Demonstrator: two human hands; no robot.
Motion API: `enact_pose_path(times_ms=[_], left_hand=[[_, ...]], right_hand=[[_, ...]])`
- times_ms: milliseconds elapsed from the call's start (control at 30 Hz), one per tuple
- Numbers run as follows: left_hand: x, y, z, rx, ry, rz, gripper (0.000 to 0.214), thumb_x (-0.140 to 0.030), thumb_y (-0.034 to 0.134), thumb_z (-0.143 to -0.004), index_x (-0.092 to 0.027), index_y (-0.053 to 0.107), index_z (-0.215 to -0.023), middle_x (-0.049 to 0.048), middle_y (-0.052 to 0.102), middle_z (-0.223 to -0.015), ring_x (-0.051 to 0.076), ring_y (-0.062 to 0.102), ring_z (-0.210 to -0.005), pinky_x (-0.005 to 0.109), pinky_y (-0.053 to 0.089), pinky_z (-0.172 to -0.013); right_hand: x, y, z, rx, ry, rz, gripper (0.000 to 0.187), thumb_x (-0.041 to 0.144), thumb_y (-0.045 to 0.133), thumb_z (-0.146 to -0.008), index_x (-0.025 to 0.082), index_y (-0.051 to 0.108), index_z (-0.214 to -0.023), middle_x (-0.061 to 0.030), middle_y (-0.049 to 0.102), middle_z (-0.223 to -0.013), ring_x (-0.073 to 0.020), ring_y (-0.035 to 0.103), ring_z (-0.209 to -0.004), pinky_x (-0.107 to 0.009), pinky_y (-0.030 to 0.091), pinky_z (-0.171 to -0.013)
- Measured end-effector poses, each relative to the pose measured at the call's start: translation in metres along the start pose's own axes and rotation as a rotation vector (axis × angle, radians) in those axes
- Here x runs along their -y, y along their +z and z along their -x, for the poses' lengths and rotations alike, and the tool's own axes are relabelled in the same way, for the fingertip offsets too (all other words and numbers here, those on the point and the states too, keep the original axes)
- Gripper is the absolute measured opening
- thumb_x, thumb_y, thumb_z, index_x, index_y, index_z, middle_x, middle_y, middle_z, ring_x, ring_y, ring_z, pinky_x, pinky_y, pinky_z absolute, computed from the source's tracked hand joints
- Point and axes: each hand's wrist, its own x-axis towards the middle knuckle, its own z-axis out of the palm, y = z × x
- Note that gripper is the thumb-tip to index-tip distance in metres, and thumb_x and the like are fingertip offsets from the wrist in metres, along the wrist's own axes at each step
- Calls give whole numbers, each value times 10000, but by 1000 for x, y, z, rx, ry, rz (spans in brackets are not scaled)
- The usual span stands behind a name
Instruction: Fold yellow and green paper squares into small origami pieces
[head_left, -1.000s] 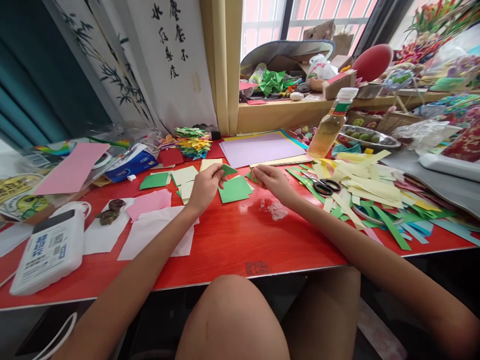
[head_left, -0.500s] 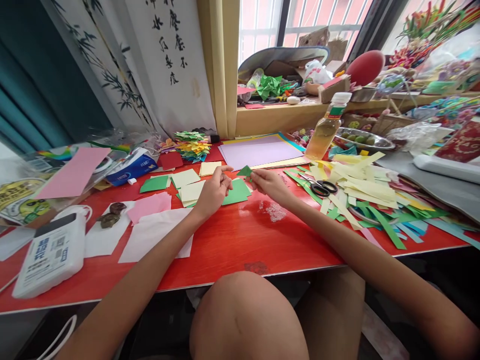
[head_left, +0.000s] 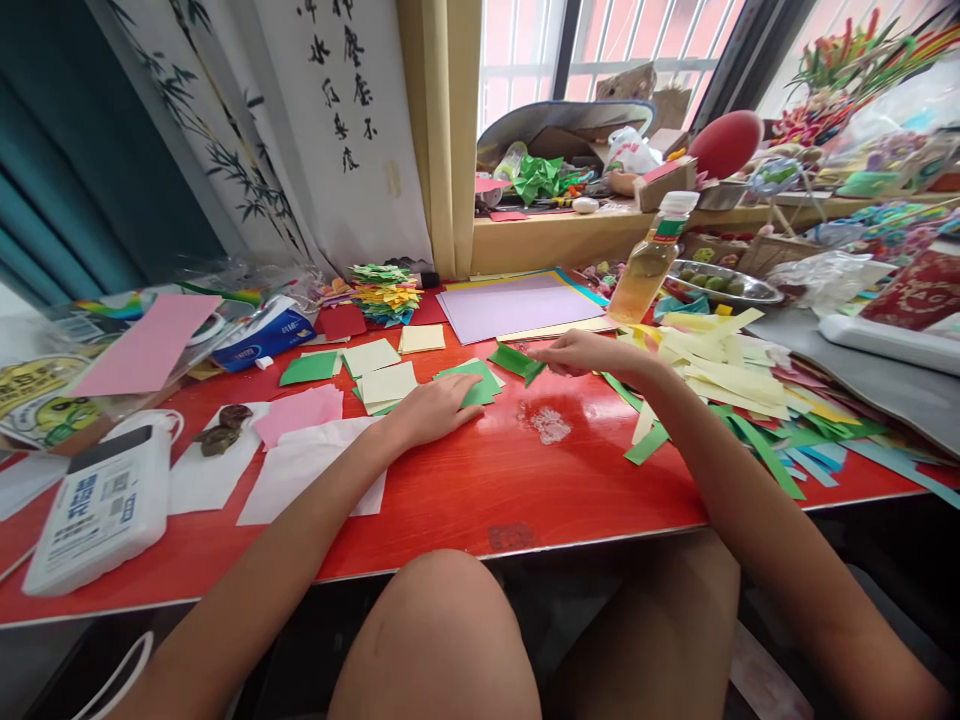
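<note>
Near the purple sheet point(head_left: 517, 305), one folded green paper point(head_left: 513, 359) is pinched in the grip of the right hand point(head_left: 592, 352), and the unfolded green squares point(head_left: 484, 381) are pressed down by the flat, open left hand point(head_left: 439, 405).

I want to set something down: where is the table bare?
Bare red table runs along the near edge, between the white sheets and the paper strips, nearer you than the left hand. The window side and right end are crowded.
</note>
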Motion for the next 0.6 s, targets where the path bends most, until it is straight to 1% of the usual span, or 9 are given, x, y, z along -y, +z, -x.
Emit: enact_pose_path(times_ms=[33,67,133,200,300,367,433,533,600], left_hand=[[1,0,0,6,3,-29,454,-425,349,-874,-186,415,-1254,109,505,-1262,246,480,-1144,347,410,-895],[1,1,0,8,9,-56,439,-409,327,-885,-178,426,-1244,106,516,-1250,241,486,-1137,344,413,-893],[2,1,-1,9,25,-96,429,-399,300,-897,-170,431,-1236,99,518,-1249,232,486,-1137,340,419,-891],[2,1,-1,11,40,-119,421,-395,289,-903,-169,435,-1226,91,518,-1249,223,484,-1139,334,424,-892],[0,2,-2,11,59,-149,397,-379,286,-908,-165,460,-1193,91,531,-1231,214,484,-1138,325,428,-891],[-2,3,-3,8,74,-166,382,-365,287,-910,-162,478,-1172,93,538,-1221,215,485,-1137,328,434,-887],[-3,5,-3,-2,64,-159,377,-364,290,-910,-166,486,-1165,91,545,-1214,216,490,-1133,332,441,-881],[-3,8,-5,-83,-43,-110,429,-412,304,-901,-142,471,-1190,120,516,-1249,230,449,-1182,352,411,-929],[-2,10,-6,-154,-132,-48,495,-450,312,-891,-103,449,-1215,151,480,-1281,245,385,-1236,379,356,-984]], right_hand=[[-1,-1,1,18,26,81,576,668,444,-725,160,470,-455,1,412,-444,-80,327,-412,-249,253,-457],[-2,-1,1,-21,59,169,583,676,432,-725,156,514,-474,-17,461,-467,-93,374,-430,-250,263,-465],[-3,2,-1,-207,114,325,578,668,413,-741,152,589,-550,-47,543,-533,-126,454,-487,-250,271,-479],[-3,10,-6,-407,126,388,556,643,393,-769,151,635,-676,-61,597,-607,-150,503,-546,-247,277,-491],[-2,27,-14,-529,13,362,496,588,404,-800,162,643,-889,-69,649,-784,-167,559,-660,-236,311,-522],[-3,38,-19,-550,-62,414,392,506,474,-799,179,650,-924,-75,649,-898,-180,574,-738,-238,323,-542],[-5,45,-21,-571,-77,477,269,377,489,-820,191,670,-892,-75,646,-918,-188,578,-770,-246,324,-556],[-4,44,-19,-677,-81,485,284,254,393,-874,190,668,-899,-74,646,-873,-190,578,-756,-261,331,-585],[1,42,-15,-805,-159,428,286,228,368,-885,178,645,-937,-72,645,-867,-185,577,-746,-269,350,-625]])
